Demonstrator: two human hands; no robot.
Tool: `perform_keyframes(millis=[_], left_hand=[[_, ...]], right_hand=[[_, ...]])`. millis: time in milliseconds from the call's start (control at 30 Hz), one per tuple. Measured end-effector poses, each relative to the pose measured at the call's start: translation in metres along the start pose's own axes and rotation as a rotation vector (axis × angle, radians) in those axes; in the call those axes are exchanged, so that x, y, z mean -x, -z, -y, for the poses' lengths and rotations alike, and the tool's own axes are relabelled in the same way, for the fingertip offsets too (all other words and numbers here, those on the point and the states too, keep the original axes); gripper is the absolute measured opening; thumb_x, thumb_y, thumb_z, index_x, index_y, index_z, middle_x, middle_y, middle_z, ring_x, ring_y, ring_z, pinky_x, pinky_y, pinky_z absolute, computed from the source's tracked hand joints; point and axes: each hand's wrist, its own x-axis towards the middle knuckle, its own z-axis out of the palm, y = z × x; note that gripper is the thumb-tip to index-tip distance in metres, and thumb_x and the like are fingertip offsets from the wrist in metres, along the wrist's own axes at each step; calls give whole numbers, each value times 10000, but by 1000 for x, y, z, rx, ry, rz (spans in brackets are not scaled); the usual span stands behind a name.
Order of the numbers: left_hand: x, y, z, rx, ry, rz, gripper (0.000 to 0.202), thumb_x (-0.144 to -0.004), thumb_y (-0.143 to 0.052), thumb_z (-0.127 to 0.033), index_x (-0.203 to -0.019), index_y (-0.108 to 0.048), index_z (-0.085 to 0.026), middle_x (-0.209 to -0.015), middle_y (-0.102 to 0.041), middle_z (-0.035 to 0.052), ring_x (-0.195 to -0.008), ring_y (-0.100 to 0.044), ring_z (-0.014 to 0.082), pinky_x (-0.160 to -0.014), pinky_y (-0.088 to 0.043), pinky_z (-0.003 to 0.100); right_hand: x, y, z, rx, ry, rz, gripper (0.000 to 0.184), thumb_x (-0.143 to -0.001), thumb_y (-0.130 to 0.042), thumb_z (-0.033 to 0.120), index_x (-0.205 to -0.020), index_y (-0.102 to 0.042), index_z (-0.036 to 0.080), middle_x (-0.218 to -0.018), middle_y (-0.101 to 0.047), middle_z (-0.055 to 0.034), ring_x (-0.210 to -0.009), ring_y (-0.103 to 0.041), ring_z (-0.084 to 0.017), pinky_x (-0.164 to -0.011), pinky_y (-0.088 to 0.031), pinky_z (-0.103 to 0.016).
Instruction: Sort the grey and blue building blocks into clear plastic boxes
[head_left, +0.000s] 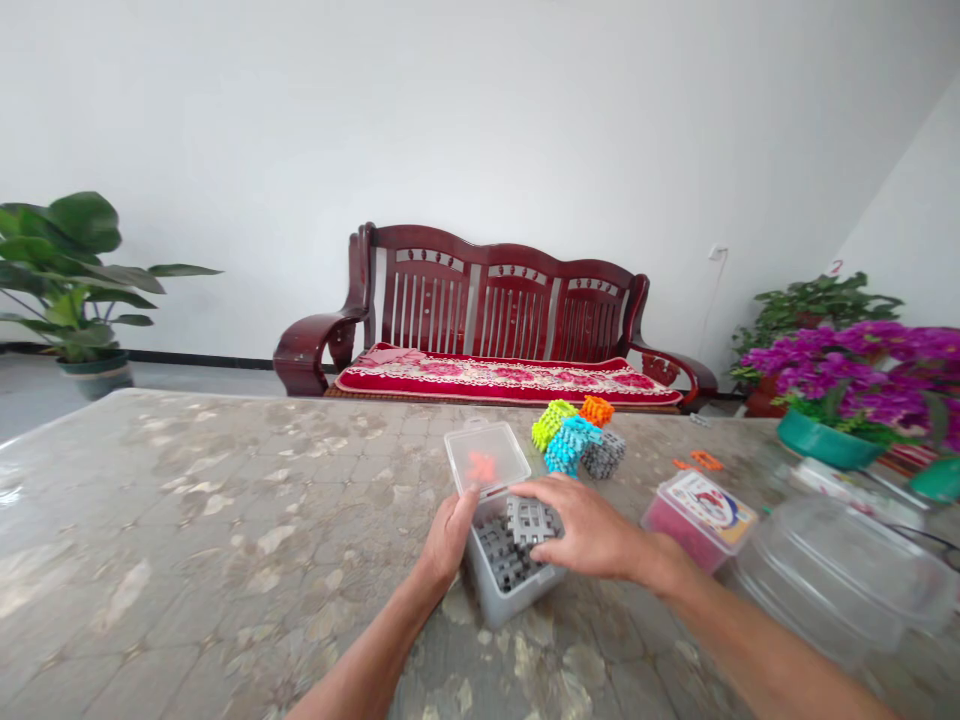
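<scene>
A small clear plastic box (489, 592) stands open on the marble-patterned table (225, 520), filled with several grey interlocking pieces. Its lid (486, 457) is tipped back, with an orange piece showing behind it. My left hand (448, 535) grips the box's left side. My right hand (586, 525) reaches over the box, fingers pinched on a grey lattice piece (531, 520) at the top of the pile. Beyond the box sits a cluster of built blocks (576, 437) in yellow-green, orange, blue and grey.
A closed box of pink pieces (697, 518) lies right of my right hand, with a large clear lidded container (840, 575) beyond it. Loose orange pieces (701, 461) and a teal pot of purple flowers (862, 400) sit at the far right. A red wooden bench (487, 320) stands behind the table.
</scene>
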Motion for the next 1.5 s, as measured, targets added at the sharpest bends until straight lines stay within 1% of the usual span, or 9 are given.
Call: perform_keyframes(millis=[167,300,500,667,967,1100,1200,1300,1500], left_hand=[[-1,0,2,-16,3,-18,509,-871,-420,-492,-1010,-722,-107,-1046,-740,70,-1024,-636,277,-944,-457,355],[0,0,1,-36,0,-24,489,-865,-417,-476,-954,-729,-110,-1014,-744,68,-989,-634,273,-913,-467,339],[0,1,3,-58,15,-66,448,-842,-447,-486,-846,-722,-132,-939,-745,64,-944,-623,273,-871,-474,323],[-1,2,5,-80,19,-63,451,-848,-435,-486,-834,-706,-126,-921,-737,67,-910,-618,265,-851,-473,322],[0,0,1,-68,42,-85,450,-832,-443,-490,-829,-706,-125,-904,-736,69,-897,-616,268,-833,-479,325],[1,0,-2,-71,55,-82,469,-833,-445,-495,-875,-717,-116,-915,-742,70,-916,-622,274,-833,-483,327],[1,0,-2,-55,41,-52,487,-846,-431,-488,-924,-726,-108,-950,-745,70,-945,-630,276,-864,-479,329],[0,0,-1,-37,30,-17,508,-855,-420,-487,-967,-727,-98,-991,-744,71,-974,-632,279,-898,-469,335],[0,1,0,-35,27,9,517,-877,-407,-480,-1012,-721,-93,-1052,-735,76,-1038,-620,287,-945,-447,337]], right_hand=[[-8,5,6,-50,94,148,690,-658,-716,191,-1314,-525,289,-1303,-587,-44,-1184,-528,-237,-1016,-381,-367],[-12,8,5,-14,91,211,644,-668,-741,242,-1285,-559,282,-1271,-613,-49,-1165,-544,-247,-999,-382,-377],[-10,3,5,22,94,191,457,-729,-709,276,-1181,-638,281,-1176,-667,-32,-1086,-580,-220,-947,-388,-359],[-11,3,5,26,80,199,312,-742,-675,192,-1042,-706,274,-1030,-712,-11,-997,-614,-198,-915,-402,-343],[-11,-7,3,-175,164,220,232,-773,-623,108,-903,-745,256,-932,-729,12,-901,-648,-141,-870,-459,-261],[-10,-4,4,-172,145,240,242,-768,-634,127,-934,-742,266,-970,-737,15,-916,-659,-148,-871,-469,-265],[-8,-3,3,-192,101,198,277,-764,-623,125,-970,-736,273,-984,-741,16,-917,-667,-151,-863,-478,-270],[-6,-6,0,-260,67,101,289,-764,-594,101,-962,-737,256,-972,-744,4,-916,-670,-152,-857,-487,-274],[-3,-14,1,-386,-10,-97,189,-786,-586,141,-851,-742,225,-871,-747,-12,-841,-679,-159,-801,-507,-284]])
